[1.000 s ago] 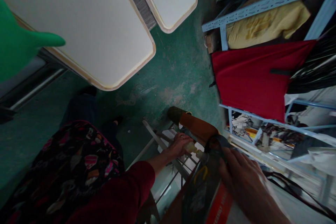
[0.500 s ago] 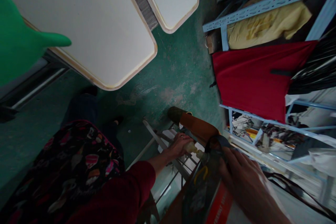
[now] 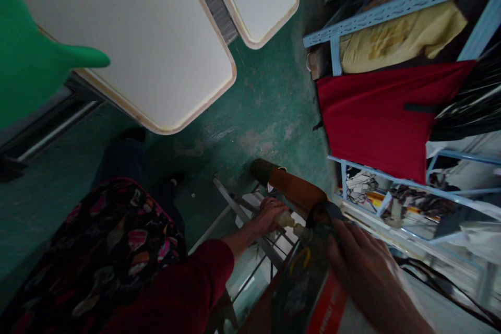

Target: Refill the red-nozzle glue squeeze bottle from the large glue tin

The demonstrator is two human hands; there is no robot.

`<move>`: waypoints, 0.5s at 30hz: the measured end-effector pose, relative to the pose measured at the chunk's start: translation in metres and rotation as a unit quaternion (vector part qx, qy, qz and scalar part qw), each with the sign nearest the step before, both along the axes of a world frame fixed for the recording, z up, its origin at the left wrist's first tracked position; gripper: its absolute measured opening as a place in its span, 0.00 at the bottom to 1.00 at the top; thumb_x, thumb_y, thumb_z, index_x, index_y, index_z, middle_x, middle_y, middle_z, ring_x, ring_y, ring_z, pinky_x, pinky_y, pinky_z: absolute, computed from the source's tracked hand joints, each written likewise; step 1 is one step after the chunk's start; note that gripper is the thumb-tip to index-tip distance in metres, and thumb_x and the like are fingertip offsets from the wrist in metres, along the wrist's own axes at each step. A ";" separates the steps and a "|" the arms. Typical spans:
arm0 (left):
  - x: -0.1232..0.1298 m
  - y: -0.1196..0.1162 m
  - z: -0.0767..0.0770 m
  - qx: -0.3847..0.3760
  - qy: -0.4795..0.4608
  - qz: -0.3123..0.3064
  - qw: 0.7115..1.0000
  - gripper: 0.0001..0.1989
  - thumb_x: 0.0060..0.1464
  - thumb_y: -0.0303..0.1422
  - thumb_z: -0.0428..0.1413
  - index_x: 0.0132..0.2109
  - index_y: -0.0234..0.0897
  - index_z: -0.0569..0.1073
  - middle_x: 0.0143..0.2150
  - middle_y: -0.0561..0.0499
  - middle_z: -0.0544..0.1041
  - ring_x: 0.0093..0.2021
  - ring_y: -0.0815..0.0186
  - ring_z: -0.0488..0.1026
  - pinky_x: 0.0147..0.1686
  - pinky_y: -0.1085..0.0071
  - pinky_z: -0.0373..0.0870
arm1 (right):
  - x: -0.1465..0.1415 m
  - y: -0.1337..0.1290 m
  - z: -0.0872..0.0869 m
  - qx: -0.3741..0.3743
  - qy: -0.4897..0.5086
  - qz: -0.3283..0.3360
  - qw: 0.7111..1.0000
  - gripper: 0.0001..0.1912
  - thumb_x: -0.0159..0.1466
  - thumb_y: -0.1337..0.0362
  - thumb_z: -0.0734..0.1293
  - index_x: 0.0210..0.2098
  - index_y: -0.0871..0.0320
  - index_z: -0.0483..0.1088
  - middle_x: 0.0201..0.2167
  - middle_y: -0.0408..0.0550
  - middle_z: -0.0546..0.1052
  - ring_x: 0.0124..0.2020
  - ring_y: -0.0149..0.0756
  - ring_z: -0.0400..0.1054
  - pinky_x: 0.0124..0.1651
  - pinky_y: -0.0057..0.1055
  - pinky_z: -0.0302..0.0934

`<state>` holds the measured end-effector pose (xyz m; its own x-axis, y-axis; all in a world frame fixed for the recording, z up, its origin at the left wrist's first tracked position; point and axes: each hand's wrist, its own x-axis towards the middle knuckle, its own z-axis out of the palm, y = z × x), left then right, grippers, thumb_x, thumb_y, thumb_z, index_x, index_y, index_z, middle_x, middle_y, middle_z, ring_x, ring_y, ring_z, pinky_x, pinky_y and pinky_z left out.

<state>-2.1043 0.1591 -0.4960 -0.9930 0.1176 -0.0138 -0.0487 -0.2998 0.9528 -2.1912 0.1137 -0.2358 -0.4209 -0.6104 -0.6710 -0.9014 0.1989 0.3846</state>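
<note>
My left hand (image 3: 270, 215), at the end of a red sleeve, is wrapped round a small yellowish translucent bottle (image 3: 285, 219). The bottle's narrow end points at a dark object (image 3: 299, 276) with a yellow mark and a red printed panel. Against the right side of that object lies my right hand (image 3: 362, 263), its fingers bent and gripping the upper edge. Brown-orange material (image 3: 297, 188) with a dark end stretches up and left from there. Shadow hides where the bottle tip and the dark object meet.
White boards (image 3: 148, 47) with tan edges stand at the upper left, near a green object (image 3: 35, 57). A blue metal rack (image 3: 403, 8) holds a yellow sack (image 3: 399, 39) and red cloth (image 3: 379, 115). Metal legs (image 3: 235, 206) stand below my left hand.
The view has shifted very slightly. Both hands keep the same places and hold the same things.
</note>
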 end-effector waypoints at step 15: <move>0.003 0.001 -0.001 0.018 0.015 0.018 1.000 0.26 0.45 0.41 0.56 0.51 0.36 0.70 0.50 0.46 0.72 0.52 0.56 0.63 0.54 0.60 0.55 | 0.000 0.000 0.000 0.003 0.007 0.024 1.000 0.12 0.64 0.65 0.54 0.44 0.62 0.63 0.38 0.54 0.73 0.35 0.39 0.68 0.31 0.33 0.62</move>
